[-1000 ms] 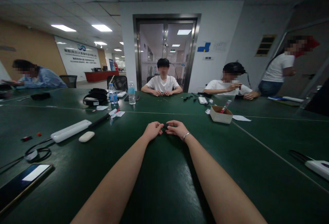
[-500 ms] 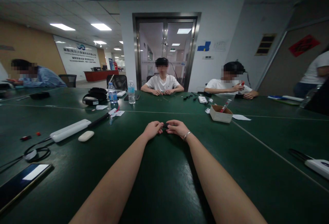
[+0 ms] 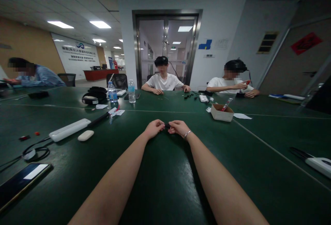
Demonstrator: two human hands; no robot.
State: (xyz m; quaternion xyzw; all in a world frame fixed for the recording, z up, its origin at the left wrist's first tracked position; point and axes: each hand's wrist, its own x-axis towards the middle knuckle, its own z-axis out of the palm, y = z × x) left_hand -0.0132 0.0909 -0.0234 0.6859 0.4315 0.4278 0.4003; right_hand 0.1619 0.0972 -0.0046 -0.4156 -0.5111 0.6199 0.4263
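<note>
Both of my arms reach out over the dark green table (image 3: 165,183). A small black object (image 3: 167,126) sits between my hands, too small and too covered by fingers to name. My left hand (image 3: 154,129) pinches its left end with thumb and fingertips. From the other side my right hand (image 3: 179,128), with a silver bracelet (image 3: 187,134) at the wrist, closes its fingers on the right end. The fingertips of the two hands are almost touching.
Left of my arms lie a white earbud case (image 3: 86,135), a white power strip (image 3: 69,130) with black cable, and a phone (image 3: 24,183). Two water bottles (image 3: 131,92) stand farther back. A small box (image 3: 221,113) is at right. Co-workers (image 3: 165,80) sit across the table.
My right fingers have closed in more tightly on the black object. The co-worker opposite has moved their hands apart, and a standing person at far right has left the view.
</note>
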